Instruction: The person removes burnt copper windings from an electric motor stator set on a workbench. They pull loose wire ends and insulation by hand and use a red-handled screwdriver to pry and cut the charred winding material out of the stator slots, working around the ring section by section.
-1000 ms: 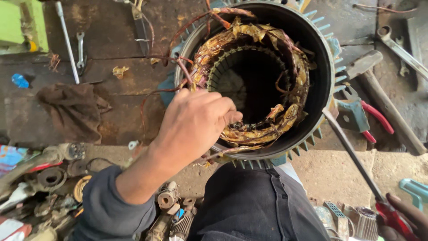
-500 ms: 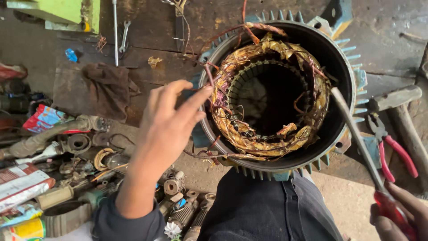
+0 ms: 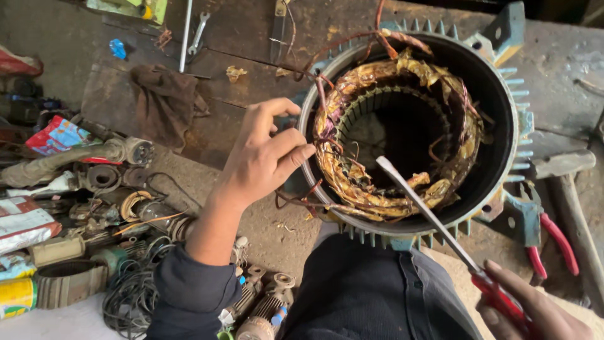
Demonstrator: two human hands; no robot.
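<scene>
Copper windings (image 3: 352,182), browned and wrapped in yellowed insulating paper, are ringing the inside of the finned motor housing (image 3: 503,113) that is standing open-end up on the worn table (image 3: 251,63), just beyond the person's dark trousers (image 3: 371,296). The left hand (image 3: 267,157) is now resting at the housing's left rim with its fingertips (image 3: 305,153) pinched together against the loose reddish wire ends; a second ago it was lying flat over the near-left of the coil, and half a second ago it was lifting with fingers spread. The right hand (image 3: 535,311), at the near right corner, is clenching the red handle of a long screwdriver (image 3: 428,214). Its flat tip has swung in from outside the right rim and is now hovering over the near side of the coil, near the bore. Judging by this, the work is shifting from feeling the coil to prying or picking at it. Red-handled pliers (image 3: 553,242) are lying right of the housing; a brown rag (image 3: 167,104) and a spanner (image 3: 198,31) are lying far left.
</scene>
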